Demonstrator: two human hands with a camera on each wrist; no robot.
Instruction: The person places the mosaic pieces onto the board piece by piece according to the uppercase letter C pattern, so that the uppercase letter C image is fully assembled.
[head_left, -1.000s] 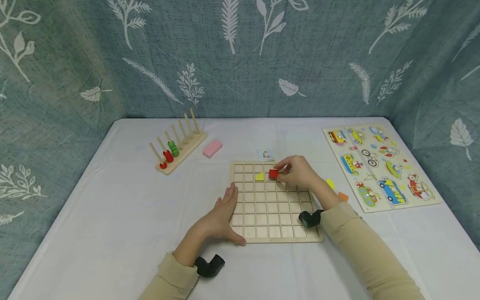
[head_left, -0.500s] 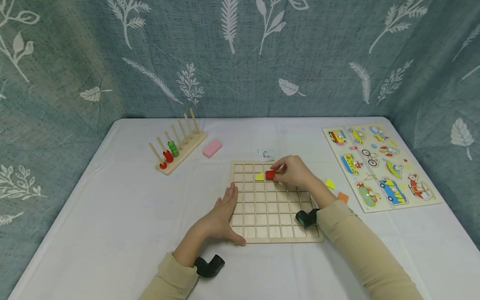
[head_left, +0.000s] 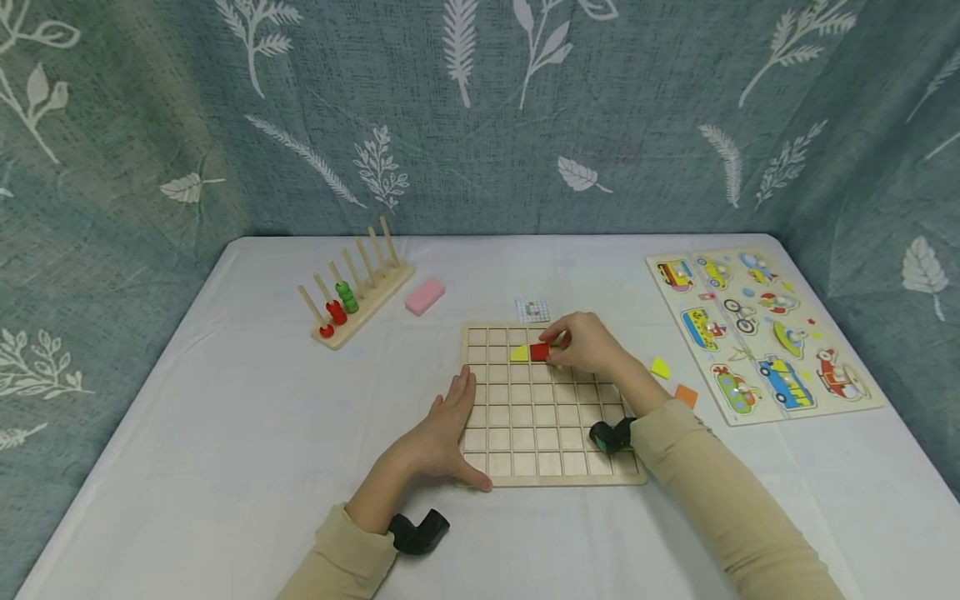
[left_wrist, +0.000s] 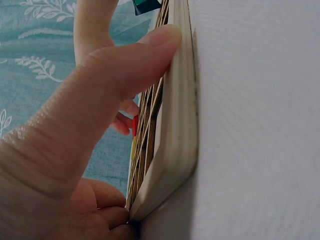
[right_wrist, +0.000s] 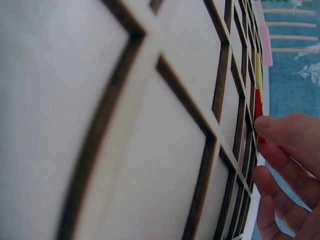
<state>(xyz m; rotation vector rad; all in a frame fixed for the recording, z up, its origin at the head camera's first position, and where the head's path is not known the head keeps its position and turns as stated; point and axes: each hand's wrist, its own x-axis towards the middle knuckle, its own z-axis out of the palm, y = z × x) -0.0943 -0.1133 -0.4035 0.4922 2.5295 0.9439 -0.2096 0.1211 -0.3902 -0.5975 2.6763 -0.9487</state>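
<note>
A wooden grid board (head_left: 555, 480) lies flat on the white table. My left hand (head_left: 438, 433) rests against its left side, fingers straight along the edge and thumb on the near corner. In the left wrist view the thumb (left_wrist: 150, 55) presses the board's rim (left_wrist: 180, 115). With thumb and fingertips, my right hand (head_left: 588, 343) pinches a red square tile (head_left: 538, 352) at its right side, over a cell in the second row. Just left of that tile sits a yellow tile (head_left: 519, 354) with one slanted corner. The right wrist view shows the red tile (right_wrist: 258, 102) edge-on at the fingertips.
A small patterned card (head_left: 532, 311) lies behind the board. To the right are a yellow piece (head_left: 660, 367), an orange piece (head_left: 686, 395) and a vehicle puzzle board (head_left: 750, 327). Back left stand a pegged bead rack (head_left: 378, 293) and a pink block (head_left: 425, 297).
My right hand has carried the red tile a little left and down, up beside the yellow tile, and the tile now lies flatter. The left hand stays where it was.
</note>
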